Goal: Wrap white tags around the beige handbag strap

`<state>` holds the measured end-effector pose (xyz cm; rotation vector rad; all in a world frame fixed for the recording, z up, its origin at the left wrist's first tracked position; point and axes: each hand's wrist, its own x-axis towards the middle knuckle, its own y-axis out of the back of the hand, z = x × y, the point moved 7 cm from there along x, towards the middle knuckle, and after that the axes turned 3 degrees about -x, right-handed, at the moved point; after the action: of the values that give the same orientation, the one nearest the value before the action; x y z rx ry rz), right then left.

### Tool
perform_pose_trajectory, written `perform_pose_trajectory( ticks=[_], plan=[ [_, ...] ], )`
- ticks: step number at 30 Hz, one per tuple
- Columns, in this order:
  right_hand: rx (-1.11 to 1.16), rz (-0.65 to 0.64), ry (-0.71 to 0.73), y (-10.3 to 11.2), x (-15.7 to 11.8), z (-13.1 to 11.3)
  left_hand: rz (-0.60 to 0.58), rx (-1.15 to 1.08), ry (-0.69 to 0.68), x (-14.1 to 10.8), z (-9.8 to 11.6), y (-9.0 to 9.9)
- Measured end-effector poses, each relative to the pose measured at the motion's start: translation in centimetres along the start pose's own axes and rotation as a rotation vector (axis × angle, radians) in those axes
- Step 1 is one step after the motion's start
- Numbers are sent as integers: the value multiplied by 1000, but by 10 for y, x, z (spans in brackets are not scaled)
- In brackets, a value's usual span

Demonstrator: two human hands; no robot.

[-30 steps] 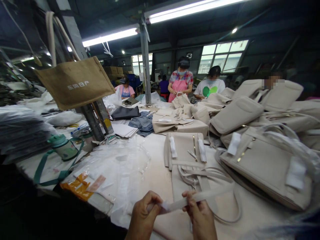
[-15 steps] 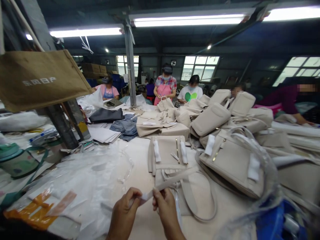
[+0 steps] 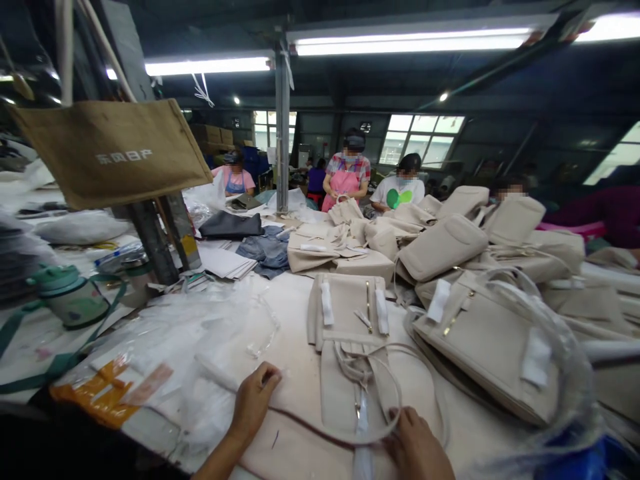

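My left hand is closed in a pinch on a narrow beige strap; a white-wrapped length of it sticks out to the left. From there the strap curves across the table to my right hand, whose curled fingers close on it at the bend of the loop. Part of that grip is hidden. Just beyond my hands lies a beige bag, flat, with white wrapping on its two side pieces and a gold zipper. More strap lies looped over its lower part, beside a clear plastic strip.
Another beige bag lies at right, before a heap of bags. Clear plastic sheets cover the left side. A teal bottle stands at far left; a brown bag hangs by a post. Several people work across the table.
My hands have moved apart, the right one to the right and down. The strap, earlier stretched between them at the bag's lower edge, now hangs in a wide curve. The view has turned left.
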<state>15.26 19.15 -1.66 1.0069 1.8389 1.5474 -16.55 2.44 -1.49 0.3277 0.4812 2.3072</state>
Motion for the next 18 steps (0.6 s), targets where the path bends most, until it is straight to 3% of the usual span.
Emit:
perform_pose_trajectory(
  ticks=[3,5,7,9,11,15,18],
  plan=[
    [34,-171,139,-18,-8,7,-6,-11,-35,-5,2,0],
    [68,-226,194,-13,-2,5,-5,-7,-68,-9,3,-1],
    [42,-104,198,9,19,2,2,1,-97,-12,5,-3],
    [-73,110,148,34,46,-2,7,2,-119,-15,12,-4],
    [-210,213,108,47,72,-5,3,-9,-137,-18,23,-2],
    [-259,127,190,43,96,0,6,-37,-142,-26,54,18],
    [-156,149,54,52,93,40,-43,-201,-60,-34,66,32]
  ],
)
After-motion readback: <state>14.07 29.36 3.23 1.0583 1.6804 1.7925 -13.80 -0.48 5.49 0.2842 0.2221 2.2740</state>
